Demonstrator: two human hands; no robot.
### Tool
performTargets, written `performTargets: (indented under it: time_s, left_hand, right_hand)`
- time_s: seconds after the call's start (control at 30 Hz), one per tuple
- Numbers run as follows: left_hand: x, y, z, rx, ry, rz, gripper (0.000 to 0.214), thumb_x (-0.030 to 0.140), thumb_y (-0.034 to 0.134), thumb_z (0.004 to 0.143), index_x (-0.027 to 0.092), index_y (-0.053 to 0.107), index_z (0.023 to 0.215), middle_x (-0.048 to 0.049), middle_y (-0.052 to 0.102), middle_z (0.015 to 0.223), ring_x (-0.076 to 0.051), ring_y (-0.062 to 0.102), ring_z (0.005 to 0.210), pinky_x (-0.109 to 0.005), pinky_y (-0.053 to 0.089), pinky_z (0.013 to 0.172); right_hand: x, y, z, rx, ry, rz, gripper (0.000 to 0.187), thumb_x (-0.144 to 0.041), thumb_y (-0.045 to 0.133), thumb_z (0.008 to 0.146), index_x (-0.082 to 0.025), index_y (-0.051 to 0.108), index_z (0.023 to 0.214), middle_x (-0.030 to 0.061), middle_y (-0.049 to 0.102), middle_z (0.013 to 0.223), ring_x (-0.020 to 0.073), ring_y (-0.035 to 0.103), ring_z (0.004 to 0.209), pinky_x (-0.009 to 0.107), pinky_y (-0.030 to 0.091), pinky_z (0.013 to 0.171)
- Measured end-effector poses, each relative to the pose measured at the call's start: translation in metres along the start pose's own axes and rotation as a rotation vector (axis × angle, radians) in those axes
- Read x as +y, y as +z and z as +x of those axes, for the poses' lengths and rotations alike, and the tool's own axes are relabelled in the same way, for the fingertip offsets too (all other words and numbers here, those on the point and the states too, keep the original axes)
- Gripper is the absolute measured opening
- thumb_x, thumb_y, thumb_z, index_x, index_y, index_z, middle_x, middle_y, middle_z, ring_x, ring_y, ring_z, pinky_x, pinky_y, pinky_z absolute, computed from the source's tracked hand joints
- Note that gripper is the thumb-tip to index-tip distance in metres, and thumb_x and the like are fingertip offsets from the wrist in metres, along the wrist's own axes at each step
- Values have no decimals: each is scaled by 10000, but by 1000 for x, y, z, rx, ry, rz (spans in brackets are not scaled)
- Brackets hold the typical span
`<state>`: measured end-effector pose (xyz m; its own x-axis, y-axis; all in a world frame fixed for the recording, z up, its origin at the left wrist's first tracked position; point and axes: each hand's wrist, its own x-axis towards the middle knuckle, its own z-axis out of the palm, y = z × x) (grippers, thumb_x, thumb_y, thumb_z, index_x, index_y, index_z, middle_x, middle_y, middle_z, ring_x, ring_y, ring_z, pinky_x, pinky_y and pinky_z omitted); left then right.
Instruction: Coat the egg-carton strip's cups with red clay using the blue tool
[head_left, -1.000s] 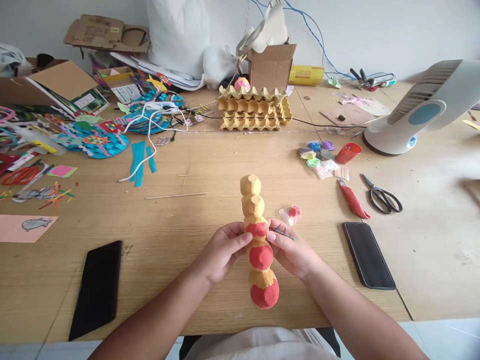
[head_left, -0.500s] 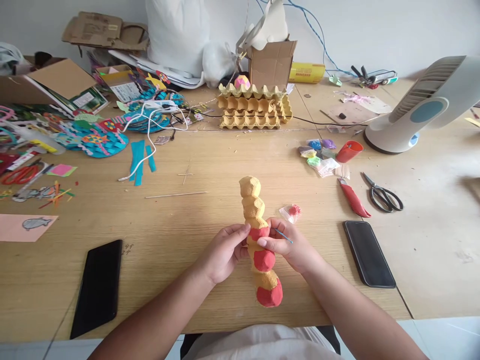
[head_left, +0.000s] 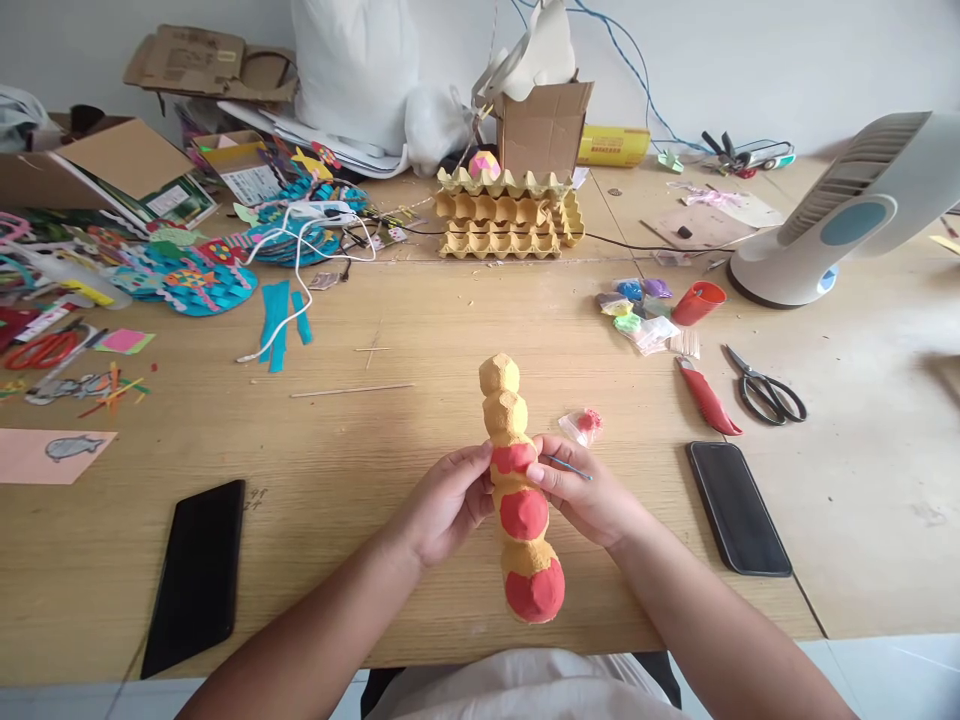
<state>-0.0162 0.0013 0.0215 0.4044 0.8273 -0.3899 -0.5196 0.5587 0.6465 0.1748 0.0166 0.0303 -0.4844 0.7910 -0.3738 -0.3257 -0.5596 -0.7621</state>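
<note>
A yellow egg-carton strip [head_left: 525,555] with a row of rounded bumps is held lengthwise in front of me, above the table. Red clay covers part of the three bumps nearest me; the far two are plain yellow. My left hand [head_left: 457,500] grips its left edge, thumb at the third bump. On the opposite edge, my right hand [head_left: 581,490] pinches the strip with its thumb on the red patch. A thin blue stick [head_left: 568,467] also sticks out from between the right fingers. Just beyond that hand lies a small plastic bag of red clay [head_left: 589,425].
Phones lie at left [head_left: 199,570] and right [head_left: 739,510]. Black-handled scissors [head_left: 769,395], a red utility knife [head_left: 707,398], a red cup [head_left: 699,302] and clay packets [head_left: 634,305] sit to the right. Egg cartons [head_left: 502,235] stand at the back; a white fan [head_left: 832,215] stands far right.
The egg-carton strip has rolled slightly, so its red-covered bumps face up more and its near end sits a little further left. The right thumb has shifted slightly along it.
</note>
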Motion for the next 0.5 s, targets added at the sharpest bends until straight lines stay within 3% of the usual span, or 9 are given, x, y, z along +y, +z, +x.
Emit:
performTargets:
  time_s: [0.13, 0.23, 0.5]
  left_hand:
    - [2, 1, -3, -40, 42, 38, 479, 547, 681, 896, 145, 778, 1136, -130, 762, 1070, -195, 679, 906, -270, 543, 755]
    - [1, 0, -3, -66, 66, 135, 400, 449, 776, 844, 166, 777, 1127, -115, 770, 1069, -205, 692, 917, -284, 542, 766]
    - [-1, -10, 2, 85, 198, 337, 246, 348, 864, 757, 169, 797, 912, -79, 796, 944, -228, 706, 907, -331, 526, 839]
  right_hand:
    - [1, 3, 2, 54, -61, -24, 298, -374, 901, 727, -202, 684, 839, -1, 711, 835, 159, 638, 784, 300, 476, 746]
    - [1, 4, 3, 94, -104, -69, 313, -378, 913, 706, -213, 661, 790, -20, 681, 767, 150, 596, 723, 294, 450, 698]
    - [1, 7, 3, 78, -138, -169, 335, -417, 919, 689, -207, 674, 782, -22, 627, 741, 146, 548, 716, 287, 432, 677]
